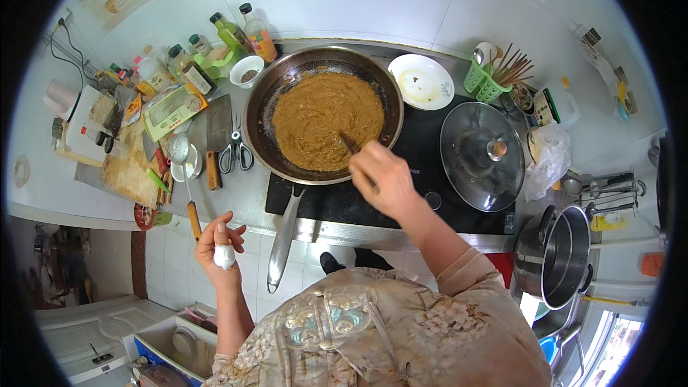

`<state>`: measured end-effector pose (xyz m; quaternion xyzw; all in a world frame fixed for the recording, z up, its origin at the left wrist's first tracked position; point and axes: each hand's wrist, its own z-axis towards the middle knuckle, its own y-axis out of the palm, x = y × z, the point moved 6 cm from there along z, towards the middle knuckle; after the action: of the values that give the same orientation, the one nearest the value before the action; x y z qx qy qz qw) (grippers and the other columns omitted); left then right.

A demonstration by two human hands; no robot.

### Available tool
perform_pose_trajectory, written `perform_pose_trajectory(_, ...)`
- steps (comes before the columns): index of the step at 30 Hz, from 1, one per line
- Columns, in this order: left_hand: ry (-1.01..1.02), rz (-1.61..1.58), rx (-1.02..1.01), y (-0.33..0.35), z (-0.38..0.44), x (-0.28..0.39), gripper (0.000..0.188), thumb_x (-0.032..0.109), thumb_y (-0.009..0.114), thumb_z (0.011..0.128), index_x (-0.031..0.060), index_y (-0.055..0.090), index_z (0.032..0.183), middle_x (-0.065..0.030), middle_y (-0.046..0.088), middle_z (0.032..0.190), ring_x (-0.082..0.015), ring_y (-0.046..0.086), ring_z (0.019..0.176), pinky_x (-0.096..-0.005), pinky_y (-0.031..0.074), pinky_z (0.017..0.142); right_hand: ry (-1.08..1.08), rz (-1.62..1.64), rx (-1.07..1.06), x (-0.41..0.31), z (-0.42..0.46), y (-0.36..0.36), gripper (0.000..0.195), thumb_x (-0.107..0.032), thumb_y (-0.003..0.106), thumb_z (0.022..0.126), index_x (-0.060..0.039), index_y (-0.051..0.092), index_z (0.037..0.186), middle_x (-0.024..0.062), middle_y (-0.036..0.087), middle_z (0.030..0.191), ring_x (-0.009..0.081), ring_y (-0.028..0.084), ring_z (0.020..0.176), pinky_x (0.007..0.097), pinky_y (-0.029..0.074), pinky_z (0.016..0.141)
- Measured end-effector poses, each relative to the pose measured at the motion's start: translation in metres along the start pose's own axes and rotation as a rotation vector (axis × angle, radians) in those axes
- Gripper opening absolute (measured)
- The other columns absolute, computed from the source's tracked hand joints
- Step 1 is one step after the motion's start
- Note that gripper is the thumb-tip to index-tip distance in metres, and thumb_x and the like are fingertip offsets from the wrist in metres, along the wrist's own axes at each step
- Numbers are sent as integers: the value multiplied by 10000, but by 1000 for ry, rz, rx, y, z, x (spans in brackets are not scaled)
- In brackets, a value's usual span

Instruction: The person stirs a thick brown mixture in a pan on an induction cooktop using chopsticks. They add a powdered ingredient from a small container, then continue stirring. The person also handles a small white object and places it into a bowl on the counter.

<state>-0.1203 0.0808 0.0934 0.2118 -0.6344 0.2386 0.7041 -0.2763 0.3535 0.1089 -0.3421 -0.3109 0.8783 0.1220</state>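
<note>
Thick brown paste fills the middle of a frying pan, which stands on the black cooktop. My right hand is closed on a dark stirring utensil whose tip is in the paste; its exact kind is hidden by my fingers. My left hand is raised in front of the counter, left of the steel pan handle, with its fingers curled apart and a white wrapping or pad at the thumb. Beside it is the wooden handle of a skimmer ladle; whether my fingers touch it, I cannot tell.
On the left lie a cleaver, scissors and a cutting board. Several bottles stand by the wall near a small bowl. To the right are a white plate, glass lid, chopstick holder and deep pot.
</note>
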Motion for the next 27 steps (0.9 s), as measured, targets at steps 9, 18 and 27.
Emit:
perform_pose_trajectory(9, -101, 8, 169, -41, -18, -19, 267, 222, 529, 934, -11, 650, 984, -6, 501, 547, -73, 449, 461, -336, 546, 692, 134, -41, 225, 71, 47, -33, 65, -45, 621, 829, 0, 637, 874, 146, 651, 884, 304, 638, 750, 323, 503, 655)
perform_pose_trajectory(18, -71, 24, 190, -44, -21, -18, 237, 195, 544, 927, -8, 651, 989, -15, 521, 572, -78, 476, 494, -327, 542, 695, -9, 374, -315, 8, 70, 42, 97, -53, 624, 831, 10, 638, 903, 124, 653, 871, 210, 631, 798, 300, 487, 715)
perform_pose_trajectory(27, -111, 17, 177, -50, -20, -28, 261, 218, 546, 927, -13, 651, 987, -6, 511, 558, -74, 459, 474, -326, 541, 706, -15, 352, -293, 2, 59, 28, 85, -44, 631, 829, 17, 646, 886, 129, 640, 840, 218, 622, 761, 292, 483, 694)
